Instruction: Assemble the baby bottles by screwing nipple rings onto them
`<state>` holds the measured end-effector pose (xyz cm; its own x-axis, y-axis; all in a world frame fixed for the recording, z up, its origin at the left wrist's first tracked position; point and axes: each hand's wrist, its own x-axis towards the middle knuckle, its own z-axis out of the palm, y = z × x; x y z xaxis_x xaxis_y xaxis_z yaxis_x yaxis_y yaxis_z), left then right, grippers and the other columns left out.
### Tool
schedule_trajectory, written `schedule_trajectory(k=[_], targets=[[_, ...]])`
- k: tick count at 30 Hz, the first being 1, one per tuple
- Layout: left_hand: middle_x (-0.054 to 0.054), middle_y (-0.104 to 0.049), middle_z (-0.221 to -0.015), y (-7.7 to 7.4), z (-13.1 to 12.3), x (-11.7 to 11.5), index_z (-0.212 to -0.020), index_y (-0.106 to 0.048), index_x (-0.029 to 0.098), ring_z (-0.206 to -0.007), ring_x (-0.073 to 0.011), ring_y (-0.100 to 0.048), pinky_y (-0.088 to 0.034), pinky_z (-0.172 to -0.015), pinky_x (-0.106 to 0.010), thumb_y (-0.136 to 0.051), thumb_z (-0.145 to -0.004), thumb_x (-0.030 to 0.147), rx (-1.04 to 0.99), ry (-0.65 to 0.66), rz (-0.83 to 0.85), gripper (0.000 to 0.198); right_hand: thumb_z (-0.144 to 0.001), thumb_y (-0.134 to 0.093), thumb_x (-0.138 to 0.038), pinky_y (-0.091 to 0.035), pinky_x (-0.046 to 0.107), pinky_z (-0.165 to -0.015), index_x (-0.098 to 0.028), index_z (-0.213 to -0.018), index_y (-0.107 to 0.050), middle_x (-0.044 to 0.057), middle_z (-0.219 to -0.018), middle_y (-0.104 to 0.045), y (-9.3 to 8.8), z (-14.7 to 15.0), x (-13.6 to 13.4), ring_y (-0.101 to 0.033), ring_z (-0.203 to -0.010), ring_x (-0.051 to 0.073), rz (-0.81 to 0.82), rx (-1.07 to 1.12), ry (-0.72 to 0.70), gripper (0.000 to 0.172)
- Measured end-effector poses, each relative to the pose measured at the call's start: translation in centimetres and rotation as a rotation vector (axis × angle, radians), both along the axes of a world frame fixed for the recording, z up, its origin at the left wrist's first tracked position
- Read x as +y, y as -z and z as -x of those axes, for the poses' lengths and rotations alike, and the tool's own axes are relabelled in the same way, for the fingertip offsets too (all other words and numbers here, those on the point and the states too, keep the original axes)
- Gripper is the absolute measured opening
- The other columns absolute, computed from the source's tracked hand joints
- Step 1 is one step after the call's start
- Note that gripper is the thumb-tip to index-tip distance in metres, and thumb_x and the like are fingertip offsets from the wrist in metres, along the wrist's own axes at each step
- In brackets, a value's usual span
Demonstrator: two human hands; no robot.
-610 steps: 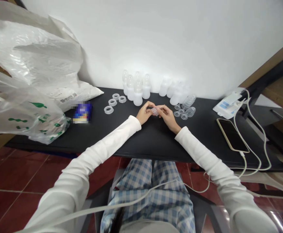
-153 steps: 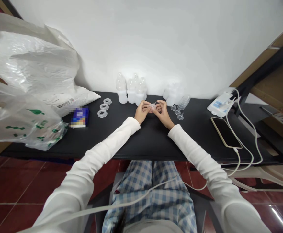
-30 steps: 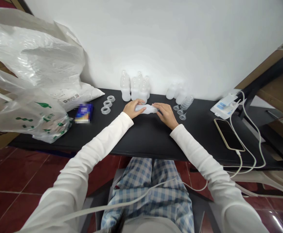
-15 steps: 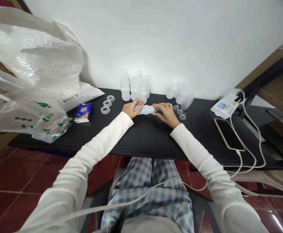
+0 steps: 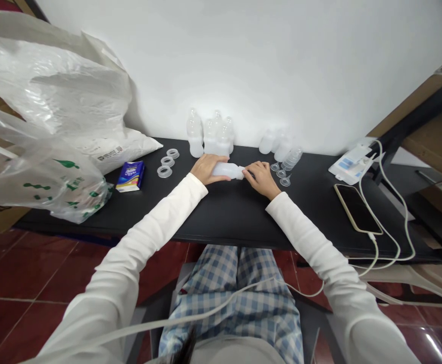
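Note:
A frosted white baby bottle lies on its side above the black table, its neck pointing right. Wrapped round the bottle's body is my left hand, thumb on the near side. My right hand is at the mouth end, fingertips pinched on a clear teat that they mostly hide. Behind my left hand stand several bottles with clear tops. Three loose clear teats lie just right of my right hand, beside a stack of clear domed caps.
Three clear collar rings and a blue tissue pack lie on the left, by plastic bags. More frosted bottles stand by the wall. A phone with a white cable and a white-blue packet are right.
My left hand has turned over the bottle, its thumb now on the near side. My right fingers have drawn closer together at the mouth, and the clear teat there shows less.

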<state>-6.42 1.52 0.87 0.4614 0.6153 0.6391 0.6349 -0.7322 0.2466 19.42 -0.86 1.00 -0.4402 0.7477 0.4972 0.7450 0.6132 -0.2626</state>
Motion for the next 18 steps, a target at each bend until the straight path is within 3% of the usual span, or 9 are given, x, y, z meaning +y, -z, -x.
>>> schedule_trajectory(k=[3,5,7,9,13,18], targets=[[-0.013,-0.074,-0.116,0.1,-0.2,0.0,-0.122,-0.067,0.018,-0.108,-0.0300,-0.068,-0.049,-0.099,-0.044,-0.074,-0.073,0.069,-0.011,-0.010,-0.044,0.071,-0.106,-0.026,-0.049,-0.035,0.046,-0.098,-0.022,-0.109,-0.066,0.010,-0.107,-0.074,-0.4,0.1,-0.3,-0.060,-0.105,0.027,0.038,-0.042,0.044,0.049],[-0.013,-0.073,-0.116,0.1,-0.3,0.1,-0.122,-0.067,0.018,-0.108,-0.0298,-0.068,-0.049,-0.098,-0.044,-0.074,-0.075,0.068,-0.023,-0.032,-0.045,0.069,-0.105,-0.032,-0.052,-0.034,0.046,-0.100,-0.021,-0.130,-0.058,0.012,-0.121,-0.071,-0.7,0.1,-0.6,-0.059,-0.111,0.029,0.036,-0.035,0.035,0.048],[-0.013,-0.073,-0.116,0.2,-0.4,0.2,-0.122,-0.068,0.018,-0.107,-0.0294,-0.068,-0.049,-0.098,-0.043,-0.074,-0.076,0.066,-0.024,-0.037,-0.036,0.067,-0.100,-0.044,-0.056,-0.034,0.046,-0.102,-0.019,-0.143,-0.046,0.014,-0.131,-0.066,-0.8,0.1,-0.7,-0.059,-0.115,0.030,0.005,-0.037,0.012,0.057],[-0.012,-0.073,-0.114,0.2,-0.4,0.3,-0.122,-0.069,0.019,-0.106,-0.0287,-0.067,-0.049,-0.097,-0.042,-0.073,-0.078,0.066,-0.009,-0.026,-0.029,0.064,-0.098,-0.050,-0.055,-0.035,0.046,-0.101,-0.017,-0.142,-0.045,0.016,-0.134,-0.064,-0.8,0.1,-0.7,-0.060,-0.115,0.031,-0.028,-0.059,-0.001,0.058],[-0.011,-0.072,-0.114,0.4,-0.3,0.6,-0.127,-0.069,0.022,-0.107,-0.0278,-0.066,-0.048,-0.096,-0.041,-0.068,-0.081,0.067,0.027,-0.015,-0.049,0.065,-0.100,-0.050,-0.047,-0.035,0.045,-0.098,-0.019,-0.128,-0.053,0.014,-0.124,-0.069,-0.7,0.1,-0.5,-0.062,-0.107,0.029,-0.033,-0.069,-0.014,0.040],[-0.013,-0.071,-0.114,0.5,0.0,1.1,-0.131,-0.069,0.024,-0.105,-0.0269,-0.065,-0.048,-0.093,-0.040,-0.065,-0.081,0.069,0.055,0.037,-0.125,0.067,-0.099,-0.050,-0.052,-0.034,0.044,-0.097,-0.020,-0.126,-0.054,0.012,-0.115,-0.071,-1.0,0.0,-0.6,-0.063,-0.103,0.028,-0.011,-0.019,-0.039,0.042]])
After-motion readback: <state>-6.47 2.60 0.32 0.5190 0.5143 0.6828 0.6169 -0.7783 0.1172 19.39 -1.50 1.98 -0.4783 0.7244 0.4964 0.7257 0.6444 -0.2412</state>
